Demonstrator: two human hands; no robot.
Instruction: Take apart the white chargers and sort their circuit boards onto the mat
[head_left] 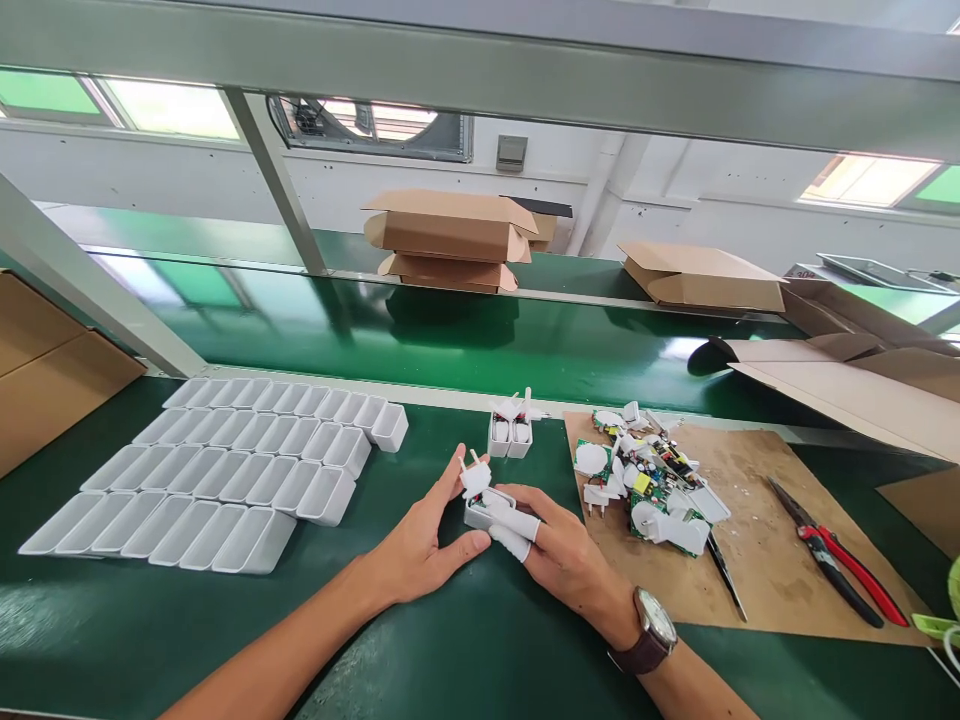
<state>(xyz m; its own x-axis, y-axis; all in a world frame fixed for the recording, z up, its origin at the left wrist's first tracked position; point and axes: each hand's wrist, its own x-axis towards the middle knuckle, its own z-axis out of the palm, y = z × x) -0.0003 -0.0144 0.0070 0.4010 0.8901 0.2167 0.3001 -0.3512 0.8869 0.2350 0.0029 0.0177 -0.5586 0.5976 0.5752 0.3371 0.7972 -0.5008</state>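
My right hand [568, 552] wears white finger covers on two fingers. It grips a small white charger housing [480, 516], open at the top. A white two-pin plug head [475, 479] with a bit of green circuit board sticks out of the housing. My left hand [426, 540] is close by on the left, thumb and fingers spread around the piece; I cannot tell whether they touch it. Just behind, two filled white housings [510, 437] stand side by side, plug parts and wires poking from their tops.
Rows of white housings [247, 476] lie left. On a brown cardboard sheet [757, 580] at right are a pile of circuit boards and plug parts [652, 485], tweezers [724, 575] and red-and-black pliers [836, 555]. Cardboard boxes [450, 228] stand behind, beyond a green belt [420, 335].
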